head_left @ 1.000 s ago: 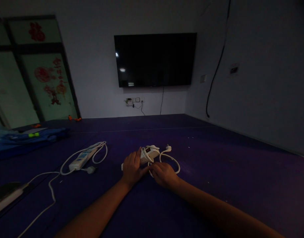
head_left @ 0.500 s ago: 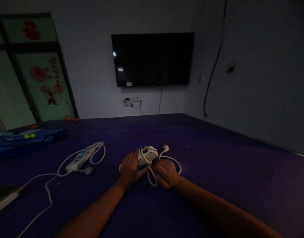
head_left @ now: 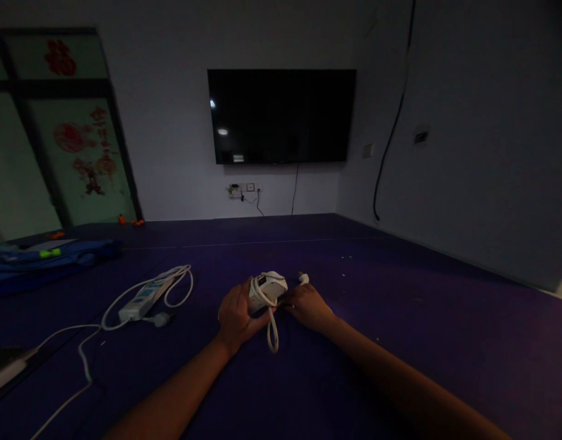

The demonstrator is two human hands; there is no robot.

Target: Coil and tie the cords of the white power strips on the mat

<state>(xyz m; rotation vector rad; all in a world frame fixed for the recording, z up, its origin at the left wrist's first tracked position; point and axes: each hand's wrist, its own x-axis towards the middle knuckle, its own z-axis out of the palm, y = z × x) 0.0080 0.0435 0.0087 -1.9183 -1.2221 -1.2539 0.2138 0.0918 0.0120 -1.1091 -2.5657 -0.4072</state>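
Observation:
A white power strip (head_left: pixel 277 287) is in front of me, tilted, with its white cord (head_left: pixel 274 333) wound around it and one loop hanging toward me. My left hand (head_left: pixel 237 315) is wrapped round the strip's left side, thumb below and fingers on top. Just right of the strip, my right hand (head_left: pixel 308 307) has its fingers pinched together on the cord. The cord's plug (head_left: pixel 303 278) sticks out beyond the right hand's fingers. Part of the cord is hidden behind that hand.
On the purple floor covering (head_left: pixel 427 342), a second white power strip (head_left: pixel 145 300) lies to the left with its cord looped. Farther left are a white strip-like object (head_left: pixel 8 376) and blue cloth (head_left: pixel 51 256). A television (head_left: pixel 283 116) hangs on the far wall.
My right hand has moved slightly up and turned, now covering the cord loop that showed on the right. The strip has tipped a little, and the hanging loop has narrowed.

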